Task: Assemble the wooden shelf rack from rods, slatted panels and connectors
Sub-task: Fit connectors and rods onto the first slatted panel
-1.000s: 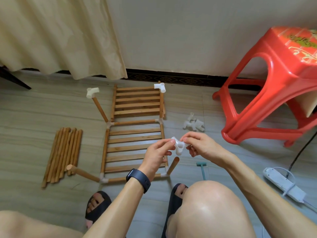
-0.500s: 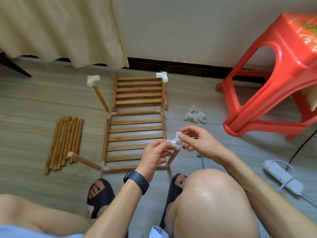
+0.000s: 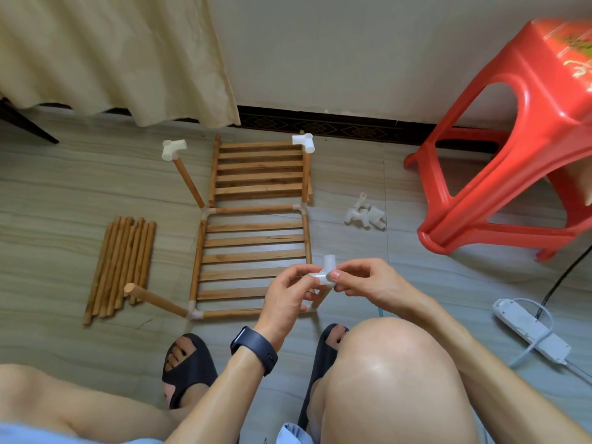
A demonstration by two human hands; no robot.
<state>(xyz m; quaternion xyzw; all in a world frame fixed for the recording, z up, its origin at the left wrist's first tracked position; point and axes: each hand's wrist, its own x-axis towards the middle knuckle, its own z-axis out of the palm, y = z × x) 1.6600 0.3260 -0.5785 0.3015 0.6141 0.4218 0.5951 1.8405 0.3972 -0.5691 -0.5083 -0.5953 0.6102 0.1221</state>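
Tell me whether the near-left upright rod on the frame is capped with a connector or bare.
Bare: the near-left rod ends in plain wood, while the far-left rod carries a white connector.

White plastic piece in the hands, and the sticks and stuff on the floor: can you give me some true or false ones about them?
1. Both the left hand and the right hand pinch one white connector. True.
2. The bundle of loose rods lies to the right of the half-built rack. False: it lies on the rack's left.
3. The spare connectors sit on top of the red stool. False: they lie on the floor, between the rack and the stool.
4. A dark watch is on the left wrist. True.
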